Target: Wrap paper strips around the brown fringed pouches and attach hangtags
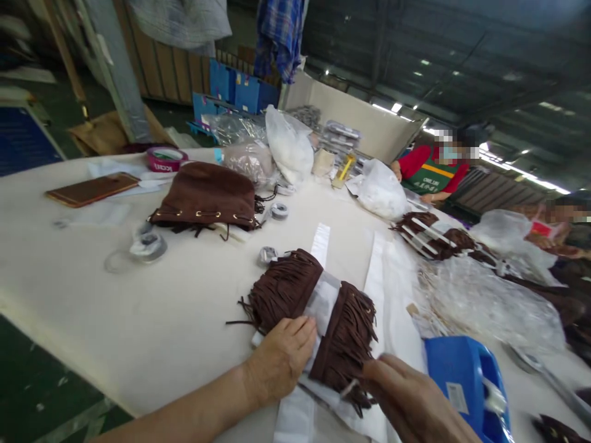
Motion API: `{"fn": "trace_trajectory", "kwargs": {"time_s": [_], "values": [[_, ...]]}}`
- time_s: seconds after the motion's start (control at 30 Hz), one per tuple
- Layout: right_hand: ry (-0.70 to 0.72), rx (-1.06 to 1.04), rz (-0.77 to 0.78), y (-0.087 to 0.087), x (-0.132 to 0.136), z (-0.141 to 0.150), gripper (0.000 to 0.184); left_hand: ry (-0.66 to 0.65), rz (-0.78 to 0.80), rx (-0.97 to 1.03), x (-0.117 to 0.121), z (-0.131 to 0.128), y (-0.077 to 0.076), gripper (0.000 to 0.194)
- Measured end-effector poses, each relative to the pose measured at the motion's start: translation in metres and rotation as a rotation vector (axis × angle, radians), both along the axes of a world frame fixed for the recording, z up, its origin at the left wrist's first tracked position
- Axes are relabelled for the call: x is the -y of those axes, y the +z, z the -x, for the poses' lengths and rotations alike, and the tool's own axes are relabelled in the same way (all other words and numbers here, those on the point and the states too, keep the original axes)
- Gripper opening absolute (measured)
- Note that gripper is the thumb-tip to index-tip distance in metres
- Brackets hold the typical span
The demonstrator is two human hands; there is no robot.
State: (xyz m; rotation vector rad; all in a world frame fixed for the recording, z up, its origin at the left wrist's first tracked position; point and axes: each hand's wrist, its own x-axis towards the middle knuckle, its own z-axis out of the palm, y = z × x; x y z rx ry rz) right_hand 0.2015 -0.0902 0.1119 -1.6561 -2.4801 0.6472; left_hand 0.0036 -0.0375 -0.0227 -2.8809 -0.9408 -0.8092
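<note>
A dark brown fringed bag (281, 289) lies before me, with a pale translucent band (323, 301) across its middle. My left hand (284, 357) rests on the band and the bag's near side, its fingers laid flat and close together. At the lower right edge of the fringe is my right hand (401, 387), smeared by motion, with its fingers curled in. What those fingers hold is hidden; a small pale bit shows by their tips. Under the bag run white strips (295, 415).
To the left lie a brown drawstring bag (207, 191), a tape roll (166, 159), a brown wallet-like case (92, 189) and clear tape rolls (148, 244). A blue container (457, 369) stands right, near plastic bags (498, 301). Two co-workers (429, 169) are across the table (138, 332).
</note>
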Motion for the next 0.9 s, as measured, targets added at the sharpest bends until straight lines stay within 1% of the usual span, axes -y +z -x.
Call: {"fn": "trace_trajectory", "kwargs": {"time_s": [0.13, 0.23, 0.33, 0.47, 0.57, 0.7, 0.8, 0.87, 0.9], "values": [[0.147, 0.152, 0.021, -0.007, -0.056, 0.023, 0.028, -0.011, 0.008, 0.014, 0.002, 0.0, -0.002, 0.036], [0.22, 0.282, 0.011, -0.016, -0.086, 0.032, 0.023, -0.005, 0.016, 0.02, 0.001, 0.0, -0.002, 0.036], [0.286, 0.37, -0.012, -0.021, -0.104, 0.037, 0.021, 0.006, 0.034, 0.013, 0.001, -0.001, -0.003, 0.037], [0.321, 0.445, 0.001, -0.028, -0.115, 0.041, 0.02, 0.004, 0.027, 0.014, 0.001, -0.002, -0.002, 0.037], [0.281, 0.491, 0.013, -0.032, -0.119, 0.045, 0.02, 0.01, 0.019, 0.01, 0.001, -0.001, 0.001, 0.038], [0.074, 0.543, 0.048, -0.034, -0.123, 0.051, 0.016, -0.021, 0.043, -0.022, 0.0, 0.0, 0.003, 0.034], [-0.022, 0.505, 0.104, -0.034, -0.126, 0.053, 0.011, -0.023, 0.058, -0.035, 0.0, 0.0, 0.004, 0.027], [-0.062, 0.484, 0.094, -0.034, -0.129, 0.051, 0.007, -0.019, 0.054, -0.027, 0.0, 0.0, 0.003, 0.026], [-0.09, 0.467, 0.079, -0.036, -0.131, 0.049, 0.011, -0.015, 0.051, -0.016, 0.0, 0.0, 0.002, 0.026]]}}
